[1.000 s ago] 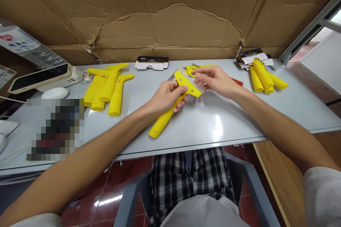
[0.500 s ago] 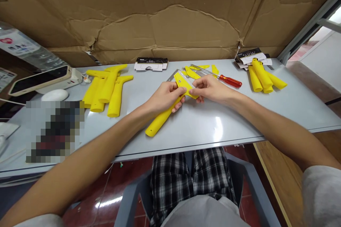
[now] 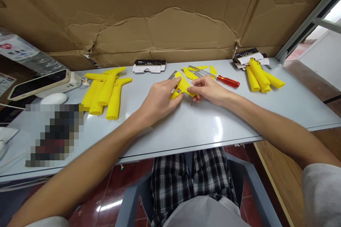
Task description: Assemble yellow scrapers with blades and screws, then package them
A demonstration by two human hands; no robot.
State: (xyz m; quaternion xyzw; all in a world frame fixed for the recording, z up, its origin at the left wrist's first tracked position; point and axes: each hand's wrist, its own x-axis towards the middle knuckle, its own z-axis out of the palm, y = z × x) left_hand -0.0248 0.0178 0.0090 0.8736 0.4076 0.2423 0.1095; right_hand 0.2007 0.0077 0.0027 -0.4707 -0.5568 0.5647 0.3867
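Note:
A yellow plastic scraper (image 3: 183,88) with a metal blade at its far edge is held over the middle of the grey table (image 3: 202,127). My left hand (image 3: 159,100) covers its handle, which is hidden under my palm. My right hand (image 3: 208,89) pinches the scraper's wide yellow head from the right. Both hands touch the same scraper.
Several yellow scraper handles (image 3: 106,90) lie at the left, several more (image 3: 259,74) at the right on printed cards. A red-handled screwdriver (image 3: 225,81) and small yellow plates (image 3: 193,72) lie behind my hands. A black-and-white card pack (image 3: 149,66), a phone (image 3: 39,81) and a white mouse (image 3: 54,98) are also there.
My left hand has turned the scraper so its handle is now under my palm. My right hand moved from the loose parts behind onto the scraper's head.

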